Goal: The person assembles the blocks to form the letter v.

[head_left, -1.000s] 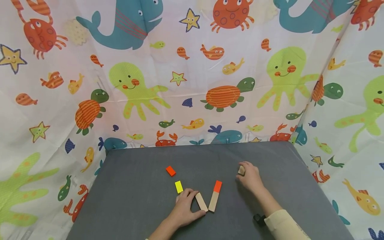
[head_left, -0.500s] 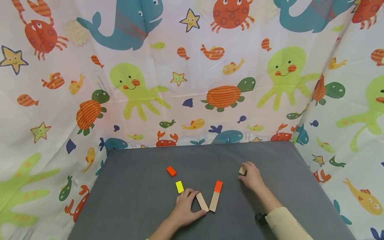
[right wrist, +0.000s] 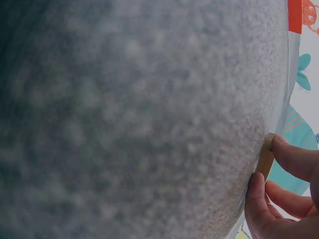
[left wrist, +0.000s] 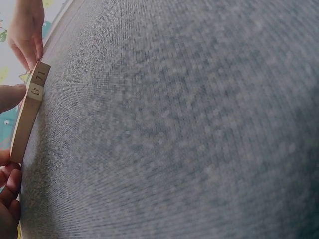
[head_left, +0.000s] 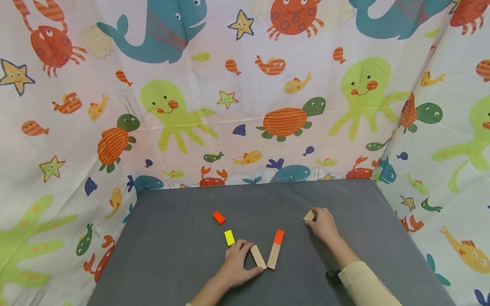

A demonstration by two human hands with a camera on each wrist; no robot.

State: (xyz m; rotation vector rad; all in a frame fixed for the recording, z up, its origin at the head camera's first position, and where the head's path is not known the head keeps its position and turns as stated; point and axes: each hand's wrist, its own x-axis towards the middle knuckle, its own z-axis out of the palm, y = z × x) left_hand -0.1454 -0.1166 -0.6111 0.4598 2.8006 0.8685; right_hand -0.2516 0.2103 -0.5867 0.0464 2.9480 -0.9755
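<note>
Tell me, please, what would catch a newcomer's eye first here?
Probably the curtain of bright sea animals behind the grey table. Next, on the table, two pale blocks forming a V, the left held by the left hand, the right meeting an orange block. Farther right, the right hand pinches another pale block.

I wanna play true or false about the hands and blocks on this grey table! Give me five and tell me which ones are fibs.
1. The right hand holds a pale wooden block. True.
2. The left hand touches nothing. False: it holds a long plain wooden block.
3. The bright yellow rectangular block lies beside the right hand. False: it lies near the left hand's fingers.
4. An orange-red rectangular block sits at the far end of a second long wooden block. True.
5. The white fabric backdrop shows sea creatures. True.
</note>
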